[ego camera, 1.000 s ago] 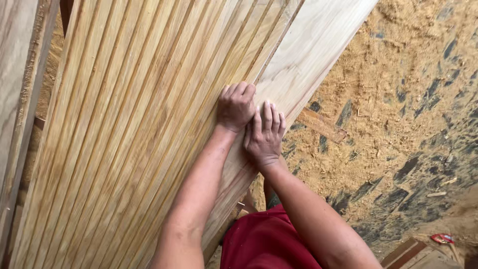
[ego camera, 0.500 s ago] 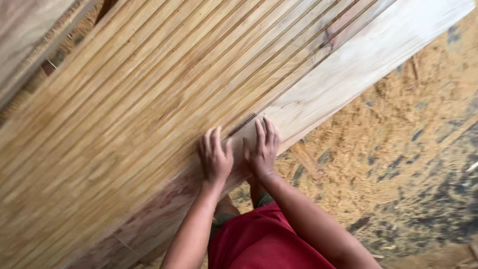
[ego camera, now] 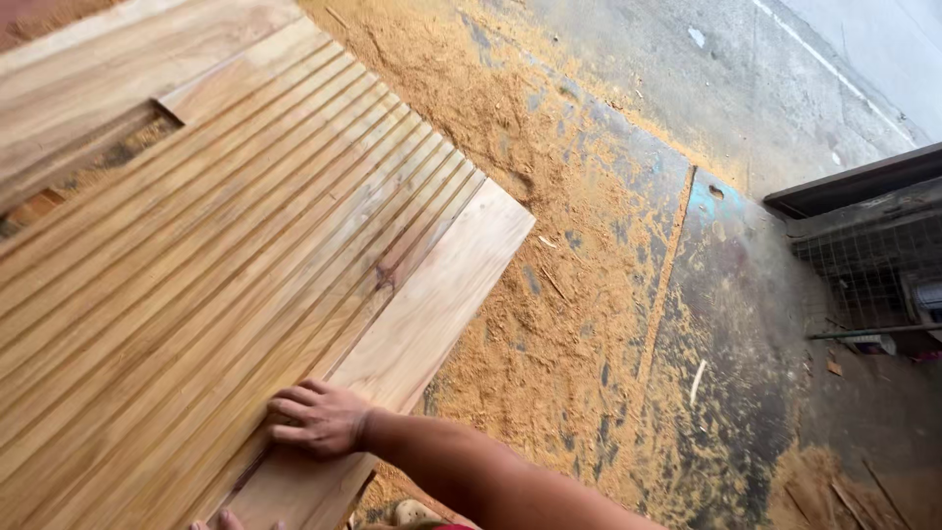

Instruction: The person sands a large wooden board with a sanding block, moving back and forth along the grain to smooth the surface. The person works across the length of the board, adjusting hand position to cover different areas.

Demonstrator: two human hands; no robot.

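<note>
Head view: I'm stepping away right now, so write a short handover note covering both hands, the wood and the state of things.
Right hand: flat, palm down, fingers spread on the pale wooden strips, at the seam where they meet the wide pale wooden plank. It grips nothing.
Left hand: only fingertips show at the bottom edge, at the near end of the plank; cannot tell what it does.
Wood: thin pale wooden strips stand on edge, packed side by side, with the wide plank lying against their right flank.
Surroundings: sawdust-covered floor, wire mesh cage at right.
Done: strips sit bunched, far ends roughly in line.
Left: cannot tell from this view.
</note>
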